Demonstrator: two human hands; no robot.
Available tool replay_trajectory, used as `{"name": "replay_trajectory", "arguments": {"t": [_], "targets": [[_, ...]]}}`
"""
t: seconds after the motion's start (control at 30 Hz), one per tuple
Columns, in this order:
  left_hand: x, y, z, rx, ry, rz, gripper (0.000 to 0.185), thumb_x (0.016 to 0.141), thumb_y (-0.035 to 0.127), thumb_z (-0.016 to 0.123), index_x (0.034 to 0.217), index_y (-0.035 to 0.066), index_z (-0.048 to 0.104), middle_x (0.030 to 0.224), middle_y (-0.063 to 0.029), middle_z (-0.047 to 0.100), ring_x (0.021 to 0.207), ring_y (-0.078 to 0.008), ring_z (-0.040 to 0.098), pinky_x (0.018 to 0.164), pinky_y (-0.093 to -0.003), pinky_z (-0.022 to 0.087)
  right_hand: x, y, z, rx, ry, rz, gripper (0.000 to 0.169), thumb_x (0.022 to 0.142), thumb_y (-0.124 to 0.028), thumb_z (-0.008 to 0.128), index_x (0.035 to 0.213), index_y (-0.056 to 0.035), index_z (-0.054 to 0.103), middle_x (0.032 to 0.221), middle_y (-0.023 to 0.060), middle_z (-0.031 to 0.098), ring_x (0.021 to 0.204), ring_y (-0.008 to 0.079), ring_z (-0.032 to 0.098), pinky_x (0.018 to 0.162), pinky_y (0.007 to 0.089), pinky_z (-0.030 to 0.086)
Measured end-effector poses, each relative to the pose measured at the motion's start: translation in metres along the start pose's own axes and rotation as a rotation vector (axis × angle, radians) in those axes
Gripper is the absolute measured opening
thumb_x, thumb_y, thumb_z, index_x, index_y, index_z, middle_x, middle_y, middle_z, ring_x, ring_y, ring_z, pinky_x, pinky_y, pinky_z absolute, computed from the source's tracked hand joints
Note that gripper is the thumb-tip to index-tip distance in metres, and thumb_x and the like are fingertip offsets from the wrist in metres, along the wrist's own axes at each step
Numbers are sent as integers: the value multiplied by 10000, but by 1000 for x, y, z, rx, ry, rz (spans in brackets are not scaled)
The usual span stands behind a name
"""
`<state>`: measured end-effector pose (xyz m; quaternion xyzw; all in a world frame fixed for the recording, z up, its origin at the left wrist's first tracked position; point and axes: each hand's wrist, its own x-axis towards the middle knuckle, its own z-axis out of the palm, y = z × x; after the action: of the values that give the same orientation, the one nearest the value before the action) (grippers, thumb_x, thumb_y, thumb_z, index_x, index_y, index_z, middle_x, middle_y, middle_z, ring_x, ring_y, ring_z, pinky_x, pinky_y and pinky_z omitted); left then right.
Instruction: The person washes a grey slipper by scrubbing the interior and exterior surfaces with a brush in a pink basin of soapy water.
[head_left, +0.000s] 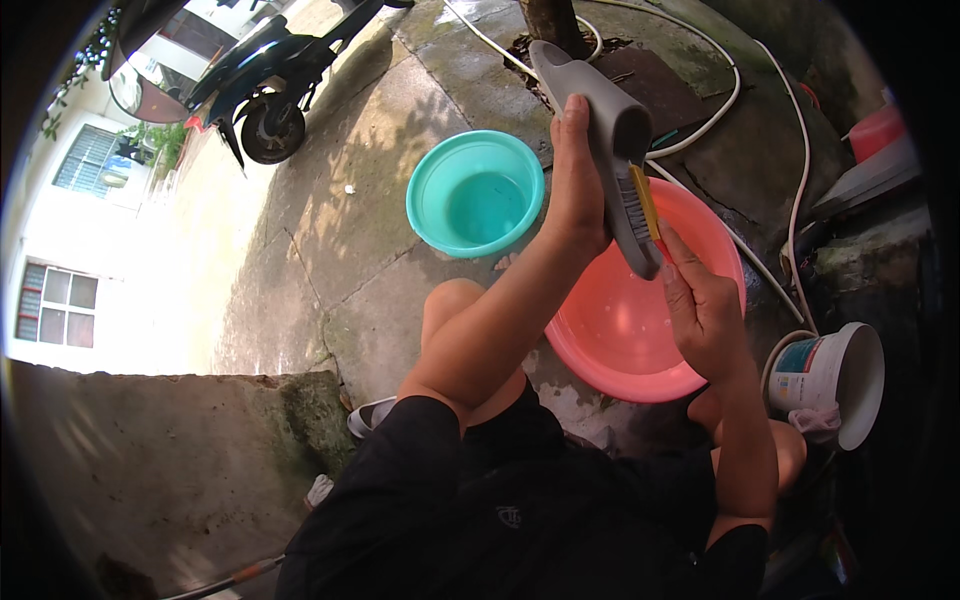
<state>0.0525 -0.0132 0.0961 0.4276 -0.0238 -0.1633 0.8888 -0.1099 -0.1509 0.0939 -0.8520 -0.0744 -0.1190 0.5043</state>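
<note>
My left hand (577, 176) grips a grey slip-on clog (600, 94) from its left side, holding it tilted above a pink plastic basin (585, 322). Between the fingers of my right hand (701, 307) is the handle of a scrubbing brush (643, 202) with a yellow back and grey bristles. Those bristles lie against the inside of the clog's heel end. Water with a few bubbles shows in the pink basin below. Left of my forearm, a turquoise basin (475, 193) stands on the ground with water in its bottom.
A pale hose (799, 142) loops over the paving at the right, near a tree trunk (553, 26). A white bucket (817, 379) lies on its side by my right knee. A motor scooter (270, 82) is parked upper left; a low concrete wall (172, 457) borders my left side.
</note>
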Motion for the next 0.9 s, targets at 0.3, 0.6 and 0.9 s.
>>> {"name": "replay_trajectory", "arguments": {"t": [0.3,0.6,0.9], "targets": [[-56,-52,29,172,-246,-166,731,1100,650,497,1552,80,425,1359,-132,578,1207,-213,614,1022,-373,551,14,27,-15,-242,255,-70,363,1080,-58,552,1413,42,655,827,264,703,719,387,734,668,417,547],[-13,-20,8,100,-16,58,616,1063,641,565,1422,148,487,1194,-106,635,940,-223,681,730,-398,615,11,27,8,-144,116,-38,468,1105,-81,556,1571,-35,562,933,243,751,718,317,738,678,399,550],[-8,8,-3,-58,-100,-244,864,1001,808,466,1327,26,641,1125,-166,717,974,-310,721,791,-487,642,1,-11,7,-53,77,-143,474,1104,-71,573,1571,9,551,866,234,730,642,221,669,641,352,521]]}}
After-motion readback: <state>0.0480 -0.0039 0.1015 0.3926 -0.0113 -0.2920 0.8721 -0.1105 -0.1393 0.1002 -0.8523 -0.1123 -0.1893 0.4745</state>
